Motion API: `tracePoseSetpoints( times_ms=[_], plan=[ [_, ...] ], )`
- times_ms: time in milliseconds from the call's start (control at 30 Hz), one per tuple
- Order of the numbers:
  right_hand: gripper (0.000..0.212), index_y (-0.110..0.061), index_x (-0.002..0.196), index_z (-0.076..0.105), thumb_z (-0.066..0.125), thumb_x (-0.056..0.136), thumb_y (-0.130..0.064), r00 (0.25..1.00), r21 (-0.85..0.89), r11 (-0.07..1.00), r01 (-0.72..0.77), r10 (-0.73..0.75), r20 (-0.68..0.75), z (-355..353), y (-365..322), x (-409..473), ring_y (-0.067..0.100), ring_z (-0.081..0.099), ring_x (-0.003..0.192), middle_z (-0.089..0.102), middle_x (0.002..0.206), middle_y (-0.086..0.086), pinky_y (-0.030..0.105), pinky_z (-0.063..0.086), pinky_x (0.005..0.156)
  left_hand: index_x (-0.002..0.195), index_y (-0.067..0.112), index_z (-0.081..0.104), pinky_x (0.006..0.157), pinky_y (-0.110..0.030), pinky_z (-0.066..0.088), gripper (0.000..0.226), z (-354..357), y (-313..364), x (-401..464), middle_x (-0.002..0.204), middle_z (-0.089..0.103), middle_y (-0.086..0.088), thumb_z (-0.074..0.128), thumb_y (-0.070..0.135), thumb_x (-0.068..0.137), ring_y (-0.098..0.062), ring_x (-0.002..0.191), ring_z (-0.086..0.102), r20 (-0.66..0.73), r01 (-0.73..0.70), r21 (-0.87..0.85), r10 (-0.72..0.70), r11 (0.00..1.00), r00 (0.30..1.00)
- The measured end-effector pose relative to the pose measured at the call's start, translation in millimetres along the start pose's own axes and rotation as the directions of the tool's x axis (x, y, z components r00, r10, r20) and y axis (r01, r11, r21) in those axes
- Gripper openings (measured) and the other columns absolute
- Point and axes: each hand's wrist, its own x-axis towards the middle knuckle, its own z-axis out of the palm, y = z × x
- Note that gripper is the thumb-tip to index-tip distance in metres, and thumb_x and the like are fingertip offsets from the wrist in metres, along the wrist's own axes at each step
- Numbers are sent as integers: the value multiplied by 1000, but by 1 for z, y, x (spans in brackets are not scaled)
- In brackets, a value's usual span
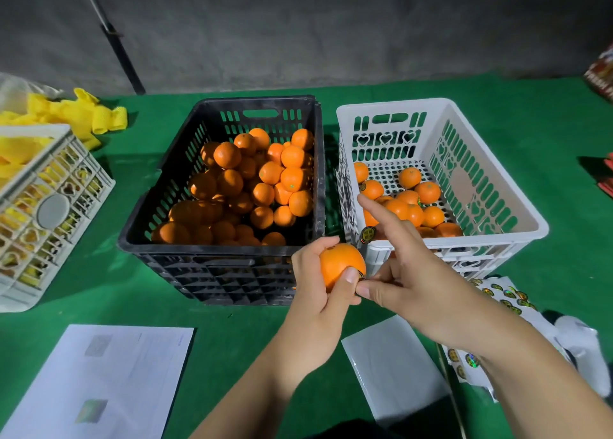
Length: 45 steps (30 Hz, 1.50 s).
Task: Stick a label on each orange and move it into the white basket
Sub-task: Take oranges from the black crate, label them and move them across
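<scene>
At lower centre of the frame, the left hand [315,282] grips an orange [338,264] while the right hand [411,272] pinches a label [361,276] against its side, index finger raised. Just behind stand the black crate [219,266] piled with oranges and, right of it, the white basket [517,213] holding several more, on the green tabletop [99,272].

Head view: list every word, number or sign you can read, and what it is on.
No text can be read anywhere.
Round label by the white basket: a mark, too small to read.
Sticker sheet: shiny round labels, too small.
White paper: faint print, blurred.
Red pack at the right edge: lettering blurred.
</scene>
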Motion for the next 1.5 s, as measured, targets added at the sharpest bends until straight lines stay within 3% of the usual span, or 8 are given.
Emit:
tracePoseSetpoints(
  times_ms=[133,567,767,967,1067,1200,1333,1500],
  plan=[
    [101,-75,145,18,77,92,-12,999,59,997,-49,49,11,-3,-1,0,8,62,69,36,140,-19,25,55,67,137,65,24,93,-4,43,45,-4,0,2,144,19,23,48,59,98,16,124,41,-35,-118,207,128,971,991],
    [90,-69,141,33,84,86,-19,985,290,942,-170,168,32,4,11,7,24,75,81,29,158,-17,36,59,73,142,50,28,91,-20,55,47,-12,-2,9,146,12,26,49,57,101,10,125,42,-28,-239,401,273,884,962],
    [102,-64,151,24,82,83,-16,988,282,958,-43,82,-129,-31,23,-23,23,72,101,30,149,-38,46,62,85,136,35,39,97,-60,54,46,-88,0,33,134,33,1,48,57,97,-36,128,50,-457,-18,189,104,982,884],
    [101,-67,146,30,84,81,-11,983,285,959,-4,57,-177,-18,20,2,19,65,84,54,132,-18,33,62,77,125,36,58,77,-44,62,41,-55,21,29,126,64,-10,62,57,90,-39,99,72,-190,51,-351,-124,935,974],
    [97,-67,146,30,84,85,-14,984,283,959,-2,53,-170,-3,18,12,24,63,81,62,109,-30,49,61,77,117,41,61,73,-39,62,28,-35,21,30,108,71,9,64,56,92,-33,87,75,-175,82,-328,-146,941,974],
    [92,-65,149,27,82,81,-35,982,234,972,16,29,-185,7,14,18,28,71,85,51,120,-45,51,62,86,114,45,61,71,-37,62,24,-29,18,31,102,72,7,66,53,92,-34,82,74,-182,35,-279,-88,960,979],
    [91,-64,149,29,82,80,-36,972,267,963,21,43,-233,4,23,23,49,63,79,61,109,13,66,57,78,119,44,60,74,-37,63,35,-29,17,34,107,72,9,63,61,89,-33,84,76,-127,93,-308,-138,947,982],
    [84,-62,149,29,76,87,-31,950,237,969,73,5,-313,-8,44,38,35,63,79,61,99,0,50,61,81,132,36,54,82,-36,62,42,-22,16,37,111,70,12,65,50,94,-34,96,75,-63,104,-353,-134,930,989]
  ],
)
